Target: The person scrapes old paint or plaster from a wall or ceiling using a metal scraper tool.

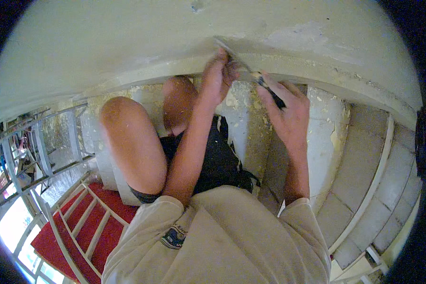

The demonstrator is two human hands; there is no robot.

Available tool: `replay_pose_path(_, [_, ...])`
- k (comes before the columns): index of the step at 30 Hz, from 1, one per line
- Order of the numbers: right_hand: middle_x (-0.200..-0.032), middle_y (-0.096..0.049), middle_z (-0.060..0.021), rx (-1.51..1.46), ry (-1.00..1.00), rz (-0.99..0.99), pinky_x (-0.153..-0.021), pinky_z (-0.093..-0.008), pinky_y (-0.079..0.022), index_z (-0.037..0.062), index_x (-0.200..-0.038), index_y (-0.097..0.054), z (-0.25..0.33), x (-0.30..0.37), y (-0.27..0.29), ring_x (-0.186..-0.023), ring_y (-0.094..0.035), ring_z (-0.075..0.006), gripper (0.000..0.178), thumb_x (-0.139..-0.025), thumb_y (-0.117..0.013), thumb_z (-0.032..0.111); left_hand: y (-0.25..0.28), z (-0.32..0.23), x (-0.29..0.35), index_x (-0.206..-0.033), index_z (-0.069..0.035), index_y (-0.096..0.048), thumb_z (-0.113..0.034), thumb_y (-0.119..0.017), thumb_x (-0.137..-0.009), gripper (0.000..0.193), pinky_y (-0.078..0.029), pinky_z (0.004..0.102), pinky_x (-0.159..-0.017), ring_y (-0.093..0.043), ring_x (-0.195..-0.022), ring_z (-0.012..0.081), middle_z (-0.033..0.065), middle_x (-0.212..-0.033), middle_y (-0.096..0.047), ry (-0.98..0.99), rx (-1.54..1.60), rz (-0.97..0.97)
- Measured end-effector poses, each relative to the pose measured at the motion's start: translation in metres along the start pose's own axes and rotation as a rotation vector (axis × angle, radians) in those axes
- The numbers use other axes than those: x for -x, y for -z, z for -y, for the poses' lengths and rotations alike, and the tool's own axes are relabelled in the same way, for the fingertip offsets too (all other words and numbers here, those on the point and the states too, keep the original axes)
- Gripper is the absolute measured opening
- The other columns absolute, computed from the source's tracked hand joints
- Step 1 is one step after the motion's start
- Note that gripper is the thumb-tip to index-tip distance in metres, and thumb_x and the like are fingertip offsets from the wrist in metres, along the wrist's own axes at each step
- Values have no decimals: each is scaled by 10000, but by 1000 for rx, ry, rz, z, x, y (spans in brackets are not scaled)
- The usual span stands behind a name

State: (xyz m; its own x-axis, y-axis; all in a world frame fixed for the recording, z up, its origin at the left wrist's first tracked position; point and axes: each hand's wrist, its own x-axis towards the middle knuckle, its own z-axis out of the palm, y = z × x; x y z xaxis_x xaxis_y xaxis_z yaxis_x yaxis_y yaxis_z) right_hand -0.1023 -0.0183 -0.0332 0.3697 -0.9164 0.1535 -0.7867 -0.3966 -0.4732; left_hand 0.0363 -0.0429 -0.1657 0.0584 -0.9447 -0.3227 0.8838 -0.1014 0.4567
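My right hand [288, 106] is closed around the black handle of a long, thin-bladed tool [241, 64]. Its metal blade slants up and to the left, with the tip at the pale wall [142, 38]. The blade is somewhat blurred, so its exact kind cannot be told. My left hand [218, 75] grips the blade near its tip, the thumb up along it. Close to the tip, the wall plaster is patchy and has lighter worn spots. A ledge [317, 66] with flaking paint runs along the wall's foot, just under both hands.
My bare knees [130, 128] are bent up against the wall at the left. Worn steps [326, 137] scattered with paint flakes lie below, with grey tiled treads [352, 156] at the right. Metal railings [38, 137] and a red surface [99, 199] behind bars are at the left.
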Motion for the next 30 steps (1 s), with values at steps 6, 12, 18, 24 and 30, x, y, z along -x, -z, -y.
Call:
replay_pose_path(6, [-829,-626,-155,-10,-76,-55,-702,-318,-459,51,-983,-636,-13,4,18,-752,-601,-262,262,-747,-642,165,-27,21,0,-1012,-104,-512,-366,-484,-877,296,-449,250,-573,-553,-795,136,21,-918,-556,168,3,31])
replay_pose_path(12, [-806,-627,-145,51,-13,-107,-675,-320,-461,65,-971,-644,-18,6,10,-716,-602,-272,261,-738,-649,184,-33,13,-1,-906,-123,-525,-306,-457,-899,196,-341,149,-404,-404,-509,41,-23,-747,-522,210,105,30])
replay_pose_path(18, [-831,-625,-140,145,4,35,-687,-329,-454,104,-987,-645,-8,-15,1,-746,-599,-278,272,-761,-619,252,-1,20,-5,-878,-127,-534,-326,-470,-888,210,-366,140,-421,-458,-565,42,-21,-791,-553,96,360,78])
replay_pose_path(24, [-820,-626,-143,123,66,38,-693,-329,-456,106,-998,-641,-7,-7,-11,-731,-600,-277,282,-768,-611,265,-5,4,5,-928,-115,-522,-324,-473,-883,220,-417,148,-471,-528,-686,87,-6,-833,-554,146,312,0])
replay_pose_path(30, [-826,-639,-141,-56,-103,-46,-704,-272,-450,25,-989,-629,-11,-4,2,-733,-606,-171,291,-758,-642,202,-20,19,3,-993,-110,-499,-405,-447,-877,321,-427,171,-497,-558,-826,120,16,-942,-565,202,259,134])
